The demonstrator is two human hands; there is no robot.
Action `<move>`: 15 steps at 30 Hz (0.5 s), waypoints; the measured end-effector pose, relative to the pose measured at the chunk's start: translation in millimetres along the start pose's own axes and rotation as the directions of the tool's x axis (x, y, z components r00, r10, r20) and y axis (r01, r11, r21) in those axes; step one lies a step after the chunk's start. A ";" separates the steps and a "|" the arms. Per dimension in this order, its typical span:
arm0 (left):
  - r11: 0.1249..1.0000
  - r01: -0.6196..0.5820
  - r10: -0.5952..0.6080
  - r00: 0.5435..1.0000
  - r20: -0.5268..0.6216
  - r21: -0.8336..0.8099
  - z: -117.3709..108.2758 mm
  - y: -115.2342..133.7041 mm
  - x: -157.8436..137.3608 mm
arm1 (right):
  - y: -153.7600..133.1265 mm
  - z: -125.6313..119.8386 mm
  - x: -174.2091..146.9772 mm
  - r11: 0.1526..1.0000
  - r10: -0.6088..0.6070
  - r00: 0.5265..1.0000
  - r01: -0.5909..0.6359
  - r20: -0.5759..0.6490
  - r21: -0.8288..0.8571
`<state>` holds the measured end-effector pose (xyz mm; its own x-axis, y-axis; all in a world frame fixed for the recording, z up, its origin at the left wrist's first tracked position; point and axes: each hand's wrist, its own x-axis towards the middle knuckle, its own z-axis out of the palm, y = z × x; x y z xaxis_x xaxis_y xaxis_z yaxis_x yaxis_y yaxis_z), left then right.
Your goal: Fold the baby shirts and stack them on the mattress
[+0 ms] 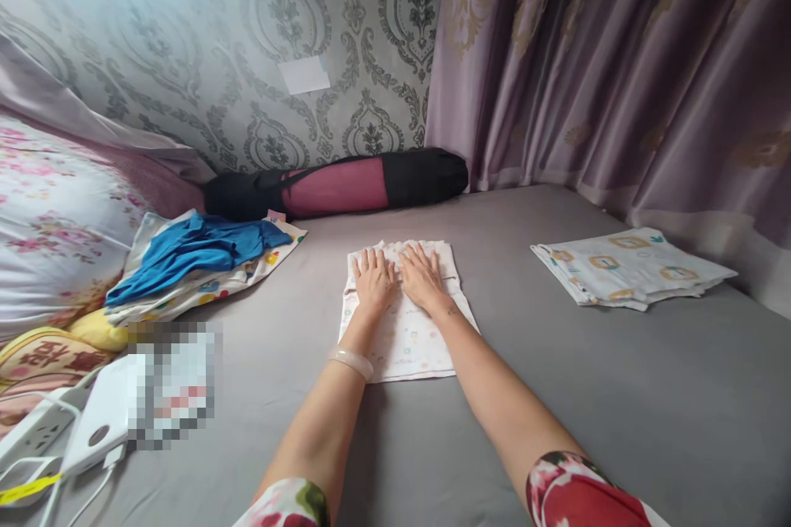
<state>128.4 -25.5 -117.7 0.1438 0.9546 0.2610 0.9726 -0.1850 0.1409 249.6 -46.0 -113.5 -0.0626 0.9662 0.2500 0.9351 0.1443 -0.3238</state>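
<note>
A small white cloth (426,350) with faint pastel prints lies folded in the middle of the grey bed sheet (278,412). It looks like a piece of light clothing or a baby cloth; I cannot tell which. My left hand (374,280) rests palm down on its far left part, fingers spread. Beside it, my right hand (422,276) presses flat on the far right part, also with fingers apart. The two hands nearly touch at the fingertips. A pale bangle (352,362) circles my left wrist. Parts of the cloth are hidden under both hands.
A folded printed cloth (618,263) lies to the right. On the left are a blue garment (203,247) over a patterned cloth, a floral pillow (55,222), and a white device (105,412) beside a power strip (37,428). A black-and-maroon long bag (337,185) lies along the wall.
</note>
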 end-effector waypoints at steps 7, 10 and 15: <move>0.999 -0.032 0.033 0.989 0.147 -0.005 2.4 -3.6 1.2 | -7.5 5.5 -2.7 0.997 0.060 0.985 -0.050 0.163 -0.063; 0.999 -0.025 0.028 0.981 0.190 -0.020 -0.1 -3.7 3.6 | -7.5 3.8 -1.2 0.995 0.072 0.979 -0.058 0.191 -0.080; 0.999 -0.040 0.045 0.974 0.220 -0.027 -4.1 -6.1 9.3 | -11.6 -9.6 4.5 0.995 0.077 0.962 -0.056 0.261 -0.084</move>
<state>123.0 -16.4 -112.1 0.2243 0.9732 0.0501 0.9607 -0.2294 0.1565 241.9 -45.4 -99.8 -0.0795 0.9966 -0.0221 0.9631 0.0711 -0.2597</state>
